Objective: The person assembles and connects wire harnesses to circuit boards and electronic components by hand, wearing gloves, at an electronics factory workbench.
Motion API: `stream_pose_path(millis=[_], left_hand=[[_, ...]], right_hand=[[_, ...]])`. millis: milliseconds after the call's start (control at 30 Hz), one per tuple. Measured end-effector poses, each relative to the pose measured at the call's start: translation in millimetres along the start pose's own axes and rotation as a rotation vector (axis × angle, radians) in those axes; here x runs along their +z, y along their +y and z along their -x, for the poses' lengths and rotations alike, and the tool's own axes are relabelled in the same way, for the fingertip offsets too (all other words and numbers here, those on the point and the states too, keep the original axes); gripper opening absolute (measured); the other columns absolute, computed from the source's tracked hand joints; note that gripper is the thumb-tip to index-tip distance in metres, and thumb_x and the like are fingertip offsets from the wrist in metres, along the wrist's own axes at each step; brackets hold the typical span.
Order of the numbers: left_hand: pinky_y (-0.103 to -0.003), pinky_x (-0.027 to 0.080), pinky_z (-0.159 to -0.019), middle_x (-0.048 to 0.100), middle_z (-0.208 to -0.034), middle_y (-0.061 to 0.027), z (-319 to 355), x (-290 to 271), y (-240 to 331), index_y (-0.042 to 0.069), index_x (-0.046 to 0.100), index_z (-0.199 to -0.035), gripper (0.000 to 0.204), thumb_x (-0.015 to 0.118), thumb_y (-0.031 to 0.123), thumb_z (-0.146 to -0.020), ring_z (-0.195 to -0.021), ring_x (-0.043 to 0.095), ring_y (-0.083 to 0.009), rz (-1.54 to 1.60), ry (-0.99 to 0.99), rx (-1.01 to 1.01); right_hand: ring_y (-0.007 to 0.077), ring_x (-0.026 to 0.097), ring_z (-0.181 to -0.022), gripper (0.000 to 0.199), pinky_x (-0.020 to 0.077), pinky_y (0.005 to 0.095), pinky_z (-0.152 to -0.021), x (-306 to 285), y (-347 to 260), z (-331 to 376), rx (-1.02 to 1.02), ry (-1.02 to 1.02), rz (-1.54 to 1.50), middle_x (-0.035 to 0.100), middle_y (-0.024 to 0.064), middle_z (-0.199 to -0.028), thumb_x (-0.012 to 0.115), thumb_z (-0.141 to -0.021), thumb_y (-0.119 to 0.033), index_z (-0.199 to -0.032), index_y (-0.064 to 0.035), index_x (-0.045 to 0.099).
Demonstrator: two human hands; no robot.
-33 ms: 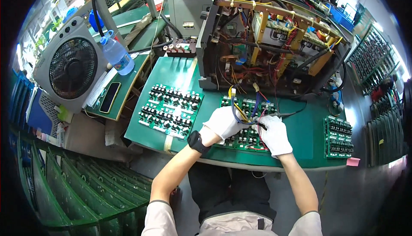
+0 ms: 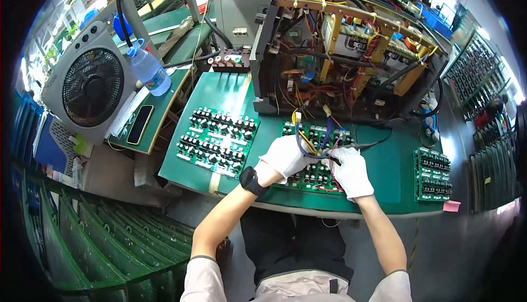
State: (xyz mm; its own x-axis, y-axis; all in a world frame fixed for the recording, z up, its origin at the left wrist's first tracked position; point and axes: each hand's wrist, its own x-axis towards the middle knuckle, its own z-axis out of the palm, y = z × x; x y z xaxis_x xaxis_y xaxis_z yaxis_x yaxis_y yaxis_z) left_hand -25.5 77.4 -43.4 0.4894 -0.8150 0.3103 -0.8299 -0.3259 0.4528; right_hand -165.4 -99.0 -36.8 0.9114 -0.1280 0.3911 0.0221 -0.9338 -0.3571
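Observation:
Both my hands wear white gloves, and a black watch sits on my left wrist. My left hand (image 2: 285, 156) grips a bundle of blue, yellow and red wires (image 2: 308, 137) that runs up into the open machine chassis (image 2: 346, 49). My right hand (image 2: 350, 173) pinches the same bundle's lower end, close beside the left hand. Directly under both hands, a green circuit board (image 2: 315, 180) with rows of black components lies on the green mat (image 2: 395, 165).
A second populated board (image 2: 217, 137) lies to the left and a third (image 2: 435, 176) to the right, near a pink note (image 2: 451, 206). At the far left stand a box fan (image 2: 90, 85), a water bottle (image 2: 148, 70) and a phone (image 2: 140, 125). Green racks (image 2: 110, 236) fill the lower left.

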Motion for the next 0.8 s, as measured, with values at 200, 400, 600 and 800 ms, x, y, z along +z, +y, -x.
stream_pose_path(millis=[200,400,600,800], left_hand=[[-0.045,0.057,-0.062,0.075,-0.088,-0.0128,-1,0,5,0.009,0.075,-0.101,0.031,0.076,0.039,-0.092,-0.074,0.071,-0.0361,-0.012,0.014,0.032],[-0.045,0.055,-0.061,0.07,-0.083,-0.0119,1,3,-7,0.009,0.075,-0.094,0.024,0.074,0.033,-0.094,-0.072,0.069,-0.0346,-0.123,0.048,0.225],[-0.044,0.055,-0.062,0.069,-0.082,-0.0119,3,0,-3,0.009,0.075,-0.093,0.022,0.074,0.031,-0.094,-0.073,0.068,-0.0347,-0.116,0.013,0.199],[-0.043,0.057,-0.066,0.068,-0.088,-0.0113,5,5,-5,0.009,0.073,-0.096,0.018,0.072,0.008,-0.078,-0.08,0.068,-0.0329,-0.232,0.055,0.3]], right_hand=[[0.0354,0.067,-0.092,0.023,0.0538,0.0484,-0.083,5,11,-2,-0.001,-0.004,0.021,0.074,0.0129,-0.094,0.073,-0.09,-0.029,-0.099,-0.0085,0.077],[0.034,0.067,-0.091,0.018,0.0542,0.0439,-0.082,11,4,-4,0.013,0.037,0.026,0.075,0.0125,-0.093,0.074,-0.088,-0.021,-0.098,-0.0068,0.077],[0.0351,0.065,-0.088,0.017,0.0549,0.0474,-0.078,11,6,0,-0.013,0.023,0.045,0.071,0.0148,-0.089,0.069,-0.092,-0.022,-0.096,-0.0059,0.074],[0.0318,0.065,-0.085,0.009,0.055,0.0433,-0.076,4,-7,2,-0.036,0.11,0.047,0.07,0.0116,-0.083,0.068,-0.09,-0.016,-0.089,-0.0075,0.073]])
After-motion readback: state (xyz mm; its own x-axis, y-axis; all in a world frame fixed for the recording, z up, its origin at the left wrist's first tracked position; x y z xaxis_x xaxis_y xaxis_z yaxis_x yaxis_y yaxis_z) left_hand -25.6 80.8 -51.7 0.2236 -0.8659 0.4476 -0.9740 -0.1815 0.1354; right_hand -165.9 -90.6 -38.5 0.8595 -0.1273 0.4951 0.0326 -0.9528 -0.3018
